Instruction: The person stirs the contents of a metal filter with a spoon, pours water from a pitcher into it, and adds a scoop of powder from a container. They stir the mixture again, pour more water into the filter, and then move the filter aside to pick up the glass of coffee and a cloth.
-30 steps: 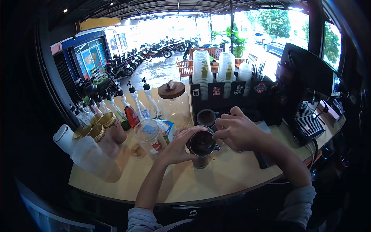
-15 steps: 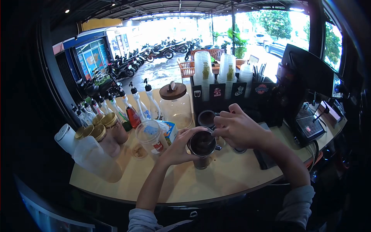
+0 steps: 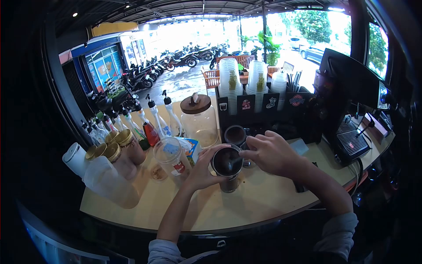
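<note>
My left hand (image 3: 202, 174) is wrapped round the side of a tall cup (image 3: 229, 185) that stands on the counter and holds dark brown liquid. In my right hand (image 3: 272, 154), the fingers are closed on the handle of a spoon (image 3: 234, 162), which dips into that liquid. Its lower end is partly hidden. Behind the cup is a dark round container (image 3: 235, 134). Left of my left hand stands a clear plastic jar (image 3: 169, 158) with a red label, beside a blue and yellow packet (image 3: 191, 147).
A large glass jar with a wooden lid (image 3: 200, 121) stands behind the cup. Pump bottles (image 3: 151, 132) and gold-lidded jars (image 3: 127, 147) line the left. Stacked plastic cups (image 3: 231, 81) fill a black holder at the back. To the right is an espresso machine (image 3: 351, 141).
My right hand has shifted slightly down and right, turning the spoon in the liquid. The spoon's lower end shows more clearly. My left hand stays on the cup.
</note>
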`<state>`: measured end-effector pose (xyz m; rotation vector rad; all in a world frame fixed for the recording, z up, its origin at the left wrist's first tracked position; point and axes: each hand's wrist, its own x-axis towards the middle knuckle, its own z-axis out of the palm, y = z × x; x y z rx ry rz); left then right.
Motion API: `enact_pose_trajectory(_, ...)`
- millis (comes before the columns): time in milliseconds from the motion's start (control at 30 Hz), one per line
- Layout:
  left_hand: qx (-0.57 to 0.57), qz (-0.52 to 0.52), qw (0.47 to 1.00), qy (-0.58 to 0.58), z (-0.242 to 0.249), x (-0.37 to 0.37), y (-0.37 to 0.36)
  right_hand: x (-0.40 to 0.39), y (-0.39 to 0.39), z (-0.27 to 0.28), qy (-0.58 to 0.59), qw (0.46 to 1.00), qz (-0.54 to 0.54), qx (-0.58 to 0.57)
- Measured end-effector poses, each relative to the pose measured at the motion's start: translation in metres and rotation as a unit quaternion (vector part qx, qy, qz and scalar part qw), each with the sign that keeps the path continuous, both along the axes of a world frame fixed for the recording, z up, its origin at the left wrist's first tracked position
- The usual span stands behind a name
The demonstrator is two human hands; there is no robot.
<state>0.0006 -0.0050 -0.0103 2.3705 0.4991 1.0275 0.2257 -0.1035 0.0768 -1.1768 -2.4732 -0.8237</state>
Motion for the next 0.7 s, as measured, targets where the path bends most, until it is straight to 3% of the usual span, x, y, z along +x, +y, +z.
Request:
enact_pose_trajectory(67, 0.001, -0.004, 1.0, -0.003, -0.0021, -0.0002, 0.0031, 0.0012, -0.0001, 0.0012, -0.001, 0.999, 0.007, -0.041)
enact_pose_trajectory(133, 0.0, -0.01, 1.0, -0.005, -0.0019, 0.0005, 0.0029, -0.0001, -0.0016, 0.0063, -0.013, 0.999, -0.013, 0.028)
enact_pose_trajectory(233, 0.008, -0.008, 1.0, -0.003, 0.0015, 0.0002, 0.001, 0.0025, -0.0006, 0.0034, -0.007, 0.999, 0.006, -0.032)
enact_pose_trajectory(333, 0.009, -0.012, 1.0, -0.005, 0.0021, 0.0017, 0.0006, -0.0016, -0.0032, 0.0074, -0.012, 0.999, -0.005, 0.035)
enact_pose_trajectory(533, 0.013, -0.013, 1.0, -0.002, 0.001, 0.0003, 0.0007, 0.0004, -0.0035, 0.0062, -0.016, 1.0, -0.017, -0.01)
enact_pose_trajectory(700, 0.025, -0.025, 0.999, 0.005, 0.0068, -0.0009, -0.0005, 0.0019, -0.0006, 0.0004, -0.004, 1.0, 0.003, 0.02)
